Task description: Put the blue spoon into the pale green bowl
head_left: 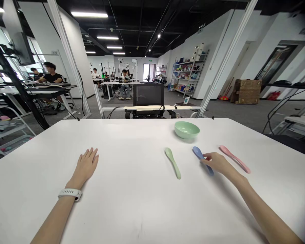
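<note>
My left hand (85,165) lies flat on the white table (127,203), fingers stretched out and holding nothing. On the right, my right hand (216,162) has its thumb and fingers closed around the handle of a blue spoon (198,152). Part of that handle is hidden by the fingers. To its left lies a green spoon (173,163), bowl end pointing away from me. A pink spoon (235,159) rests on the other side, just beyond my right hand. Behind the spoons stands a light green bowl (187,130), upright near the far edge.
A metal frame (208,96) rises beyond the table's far edge, with a black mesh chair (148,95) behind it. Other people sit at desks farther back on the left. Shelves (188,69) with many goods stand at the back right.
</note>
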The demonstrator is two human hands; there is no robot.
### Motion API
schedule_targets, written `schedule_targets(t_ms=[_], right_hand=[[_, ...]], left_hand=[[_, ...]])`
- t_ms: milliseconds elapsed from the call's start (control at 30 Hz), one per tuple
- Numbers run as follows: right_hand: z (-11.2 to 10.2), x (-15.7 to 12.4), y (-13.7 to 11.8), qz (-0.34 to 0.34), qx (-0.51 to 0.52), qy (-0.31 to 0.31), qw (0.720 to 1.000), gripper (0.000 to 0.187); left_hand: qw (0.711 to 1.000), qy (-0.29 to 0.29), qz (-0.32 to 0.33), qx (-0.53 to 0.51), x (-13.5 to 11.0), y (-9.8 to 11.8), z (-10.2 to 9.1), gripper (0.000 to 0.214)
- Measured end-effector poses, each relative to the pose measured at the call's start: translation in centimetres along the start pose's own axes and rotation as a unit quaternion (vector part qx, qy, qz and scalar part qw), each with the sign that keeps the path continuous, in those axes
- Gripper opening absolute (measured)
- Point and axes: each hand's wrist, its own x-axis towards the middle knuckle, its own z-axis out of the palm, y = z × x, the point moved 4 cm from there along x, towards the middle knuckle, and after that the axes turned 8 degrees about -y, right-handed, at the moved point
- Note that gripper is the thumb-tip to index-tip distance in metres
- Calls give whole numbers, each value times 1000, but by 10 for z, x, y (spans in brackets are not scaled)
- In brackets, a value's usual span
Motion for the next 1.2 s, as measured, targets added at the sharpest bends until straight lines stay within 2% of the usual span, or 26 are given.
schedule_targets(t_ms=[167, 333, 633, 833, 1033, 1200], right_hand=[[-3, -6, -5, 28, -10, -15, 999, 21], [-5, -11, -9, -5, -20, -4, 1000, 29], [-8, -16, -17, -15, -18, 10, 1000, 38], [-10, -22, -23, 12, 7, -11, 1000, 41], [-11, -25, -23, 35, 36, 2, 999, 39], [-5, -17, -12, 33, 35, -8, 999, 34]], left_hand=[[1000, -2, -5, -2, 1, -1, 2, 75], [1000, -11, -11, 2, 1, -1, 1, 74], [1000, -21, -14, 4, -1, 3, -3, 72], [999, -40, -21, 16, -2, 6, -6, 73], [1000, -17, -19, 18, -2, 5, -5, 69], [1000, -9, -6, 15, -1, 5, -4, 70]])
